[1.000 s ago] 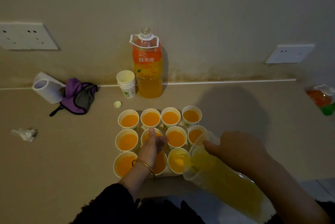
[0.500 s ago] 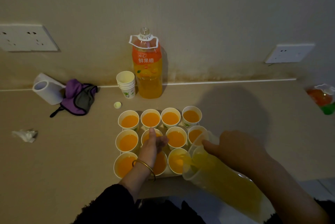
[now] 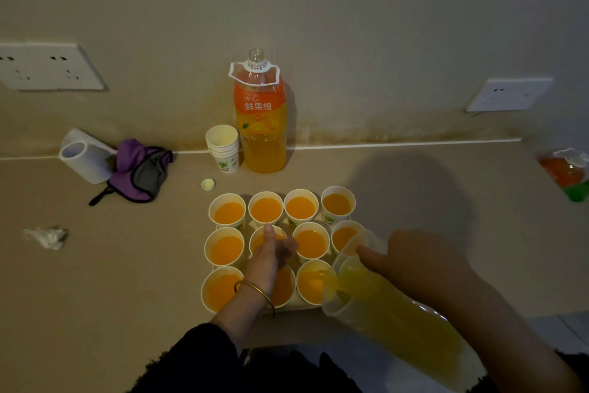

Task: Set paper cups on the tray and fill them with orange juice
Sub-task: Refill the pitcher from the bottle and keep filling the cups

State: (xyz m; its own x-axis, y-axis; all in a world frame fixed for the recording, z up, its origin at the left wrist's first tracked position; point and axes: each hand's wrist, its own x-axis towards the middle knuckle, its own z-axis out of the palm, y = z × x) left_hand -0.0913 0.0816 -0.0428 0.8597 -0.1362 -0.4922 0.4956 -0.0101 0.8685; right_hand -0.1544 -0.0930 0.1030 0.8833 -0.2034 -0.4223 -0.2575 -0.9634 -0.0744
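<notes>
Several paper cups of orange juice stand in three rows on a white tray [image 3: 299,307]. My right hand [image 3: 420,265] grips a clear pitcher [image 3: 382,313] of juice, tilted to the left. Its spout pours into the front-row cup [image 3: 314,284], third from the left, which holds paler juice. My left hand [image 3: 271,255] lies over the middle of the tray, thumb pointing away and fingers loosely curled, with nothing visible in it. It covers part of two cups. A gold bangle sits on that wrist.
An uncapped orange juice bottle [image 3: 260,125] stands against the wall beside a stack of empty cups [image 3: 223,147]. Its cap [image 3: 207,184] lies nearby. A purple cloth [image 3: 140,169], a white roll [image 3: 84,157] and crumpled tissue [image 3: 47,236] lie left; a bag [image 3: 567,173] lies far right.
Both hands have stayed almost where they were. The pitcher keeps pouring into the same front-row cup.
</notes>
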